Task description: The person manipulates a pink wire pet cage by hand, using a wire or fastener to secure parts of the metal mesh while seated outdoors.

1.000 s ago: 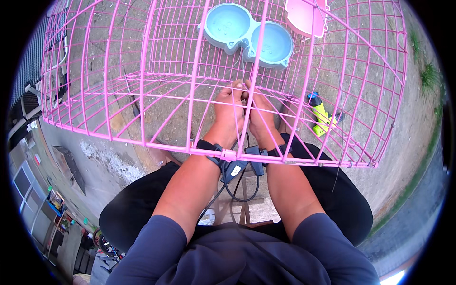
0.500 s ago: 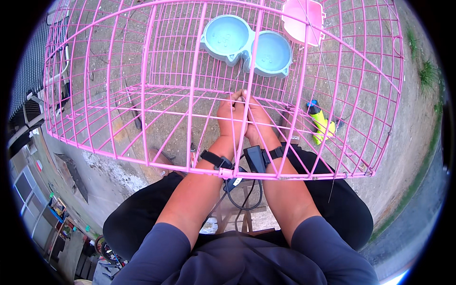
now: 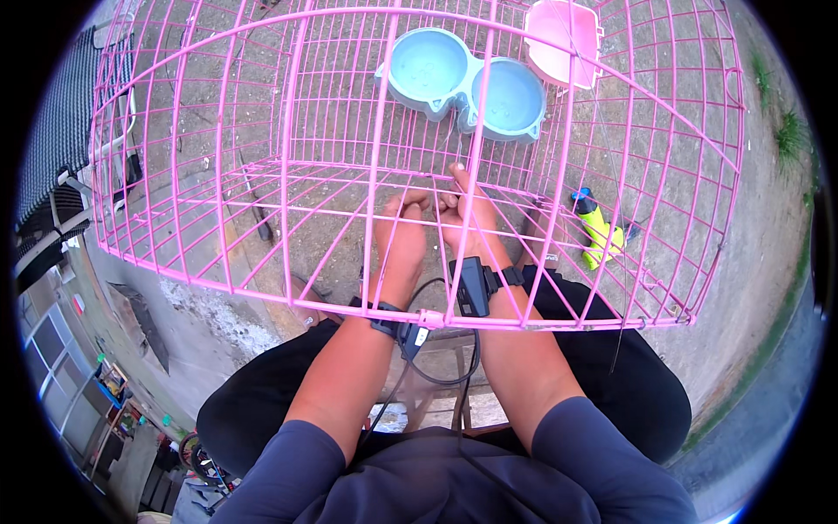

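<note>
No word or number could be read from where I stood. The nearest thing to a label was a small white patch [image 3: 422, 335] on the black box [image 3: 411, 343] at the person's left wrist; whatever was printed there was too small for me to make out. Both dishes of the blue double bowl [image 3: 468, 73] had little rounded marks on the bottom, rather like paw prints, a picture more than writing.
</note>
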Demonstrator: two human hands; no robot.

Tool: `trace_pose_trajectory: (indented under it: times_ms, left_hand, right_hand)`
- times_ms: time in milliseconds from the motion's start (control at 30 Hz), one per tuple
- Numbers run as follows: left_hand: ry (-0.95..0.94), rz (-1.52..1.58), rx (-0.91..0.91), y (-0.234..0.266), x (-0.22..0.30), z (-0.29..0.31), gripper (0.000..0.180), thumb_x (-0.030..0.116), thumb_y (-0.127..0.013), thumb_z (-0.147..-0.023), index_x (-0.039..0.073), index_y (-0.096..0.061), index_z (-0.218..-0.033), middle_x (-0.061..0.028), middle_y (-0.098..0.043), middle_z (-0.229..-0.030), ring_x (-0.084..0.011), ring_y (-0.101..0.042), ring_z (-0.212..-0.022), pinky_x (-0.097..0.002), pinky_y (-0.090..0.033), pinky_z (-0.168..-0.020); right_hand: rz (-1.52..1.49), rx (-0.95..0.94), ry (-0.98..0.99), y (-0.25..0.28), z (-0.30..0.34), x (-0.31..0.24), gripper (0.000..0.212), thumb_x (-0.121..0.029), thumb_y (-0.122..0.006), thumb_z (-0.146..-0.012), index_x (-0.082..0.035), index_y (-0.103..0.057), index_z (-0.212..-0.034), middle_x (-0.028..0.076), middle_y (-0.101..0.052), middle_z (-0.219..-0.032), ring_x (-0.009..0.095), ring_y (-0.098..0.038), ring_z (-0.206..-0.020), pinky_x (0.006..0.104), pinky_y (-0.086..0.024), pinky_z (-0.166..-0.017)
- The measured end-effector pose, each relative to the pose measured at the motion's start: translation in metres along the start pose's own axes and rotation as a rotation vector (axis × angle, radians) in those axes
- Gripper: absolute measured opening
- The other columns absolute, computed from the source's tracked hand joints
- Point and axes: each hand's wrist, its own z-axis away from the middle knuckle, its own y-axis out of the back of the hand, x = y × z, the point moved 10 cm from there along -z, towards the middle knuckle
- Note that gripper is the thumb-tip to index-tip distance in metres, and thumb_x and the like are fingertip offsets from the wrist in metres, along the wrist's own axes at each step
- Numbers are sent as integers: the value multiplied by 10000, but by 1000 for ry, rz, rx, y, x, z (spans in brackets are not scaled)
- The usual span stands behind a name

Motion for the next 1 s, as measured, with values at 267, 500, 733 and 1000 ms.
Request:
trace_pose_trajectory:
  times_ms: [267, 500, 733, 1000]
  left_hand:
    - [191, 277, 0, -2, 9, -7, 247, 197, -511, -929, 11, -586, -1072, -92, -633, -993, -171, -595, -924, -285, -447, -748]
    - [125, 205, -5, -4, 16, -3, 289, 147, -516, -935, -5, -544, -1178, -99, -625, -1017, -169, -606, -933, -289, -496, -771]
    - [171, 310, -66, -16, 10, 5, 395, 179, -521, -957, -3, -453, -1301, -77, -616, -1006, -171, -598, -937, -307, -495, -762]
    - [207, 361, -87, -25, 12, 1, 249, 190, -554, -941, 13, -580, -1114, -65, -617, -896, -156, -589, -817, -298, -493, -721]
  right_hand:
    - [-25, -64, 17, 1, -3, 0, 115, -162, -610, -905, -93, -533, -854, -4, -409, -601, 108, -387, -516, 251, -328, -512]
    - [58, -52, 65, 20, -21, -4, 124, -188, -597, -918, -97, -521, -878, -4, -419, -634, 108, -404, -530, 267, -355, -533]
    - [-7, -81, -16, 5, -6, 3, 152, -213, -547, -946, -106, -500, -850, -13, -395, -624, 106, -401, -545, 290, -366, -555]
    - [38, -103, 36, 15, -20, 0, 209, -271, -505, -967, -118, -485, -827, -21, -401, -635, 117, -407, -569, 318, -372, -577]
